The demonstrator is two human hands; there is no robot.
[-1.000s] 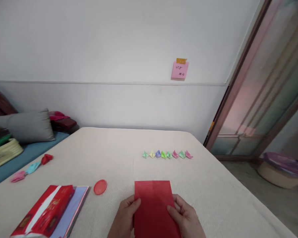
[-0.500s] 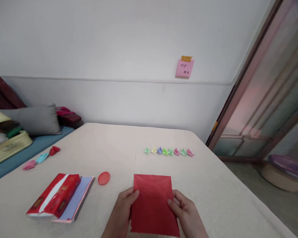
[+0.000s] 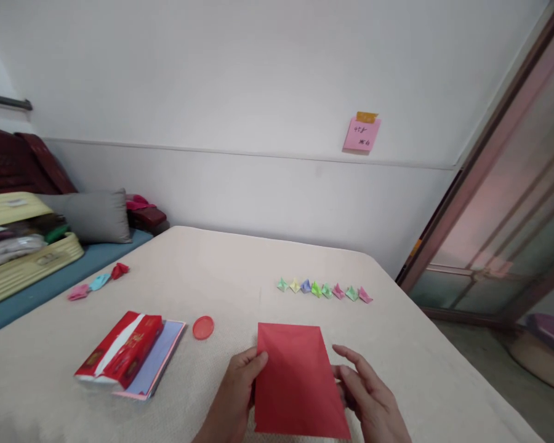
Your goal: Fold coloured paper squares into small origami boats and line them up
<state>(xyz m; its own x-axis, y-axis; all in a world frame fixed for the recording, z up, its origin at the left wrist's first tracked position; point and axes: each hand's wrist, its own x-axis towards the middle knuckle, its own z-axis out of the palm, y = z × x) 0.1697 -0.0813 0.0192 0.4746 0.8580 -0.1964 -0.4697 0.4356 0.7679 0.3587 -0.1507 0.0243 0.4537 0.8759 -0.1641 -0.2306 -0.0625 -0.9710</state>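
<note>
A flat sheet of red paper [image 3: 298, 381] is held up over the pale tabletop, close to me. My left hand [image 3: 240, 387] grips its left edge, thumb on the front and fingers behind. At the right edge, my right hand [image 3: 367, 387] has its thumb lifted off the paper and its index finger stretched out. Some of its lower fingers reach the edge or pass behind it; whether they touch is hidden. To the left lies a round red lid [image 3: 203, 328].
A red tissue pack [image 3: 124, 347] rests on a stack of coloured paper [image 3: 164, 354]. Several small folded paper boats [image 3: 326, 290] form a row at the far right. Pink, blue and red folded papers [image 3: 99, 282] lie far left. A pink note [image 3: 361, 134] is taped to the wall.
My right thumb has come off the red paper and the right hand has loosened outward. The left hand keeps its grip. The whole view has shifted slightly left.
</note>
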